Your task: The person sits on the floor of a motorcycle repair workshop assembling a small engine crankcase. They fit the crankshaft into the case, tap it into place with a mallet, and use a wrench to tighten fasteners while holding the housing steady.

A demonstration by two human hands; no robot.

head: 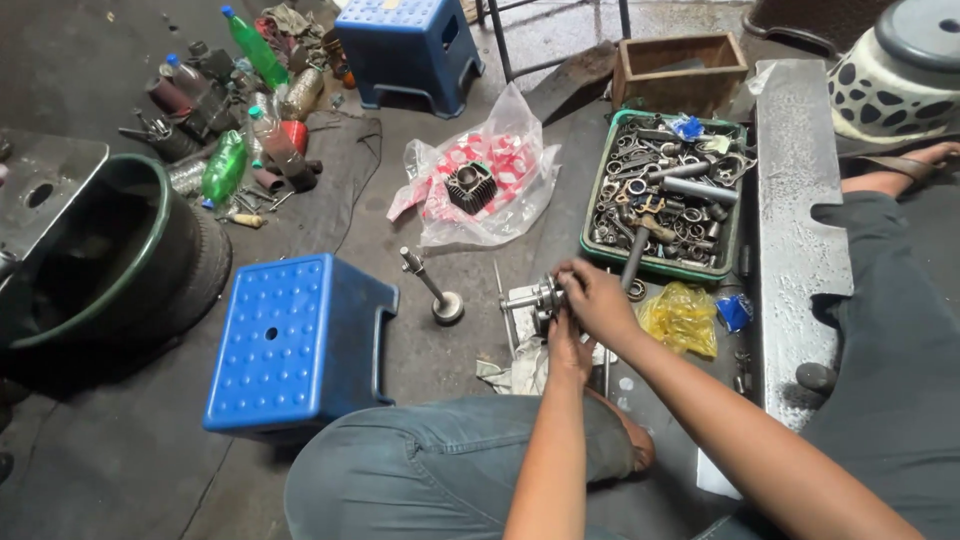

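Both hands are wrapped tight around a metal shaft assembly (535, 297) near the middle of the floor. The right hand (597, 297) clamps over its top, the left hand (568, 347) grips from below. Green tray of parts (592, 215) sits at 1 o'clock, blue stool (290, 340) at 9.

Blue stool (290, 340) sitting lower left, green tray (664, 268) showing upper right, yellow bag (682, 318) lying centre right, red-white patterned bag (500, 160) lying upper centre.
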